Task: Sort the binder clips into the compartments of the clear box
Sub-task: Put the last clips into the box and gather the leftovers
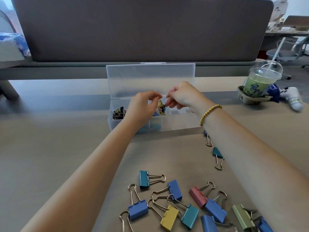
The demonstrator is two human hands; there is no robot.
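Observation:
The clear box (175,123) stands open on the desk, its lid upright behind. Small dark clips (118,113) fill its leftmost compartment. Over the middle compartments, my left hand (142,106) and my right hand (182,97) meet, fingers curled. Between them is a small yellow binder clip (160,103), pinched from both sides, with other small coloured clips (161,110) just below it in the box. Several large binder clips lie near me on the desk: blue (138,209), yellow (169,217), teal (144,178), pink (198,197), green (241,216).
An iced green drink (260,81) with a straw stands in a cardboard holder at the right, with a white game controller (294,99) beside it. A grey partition (142,30) rises behind the box. Two more clips (217,155) lie under my right forearm.

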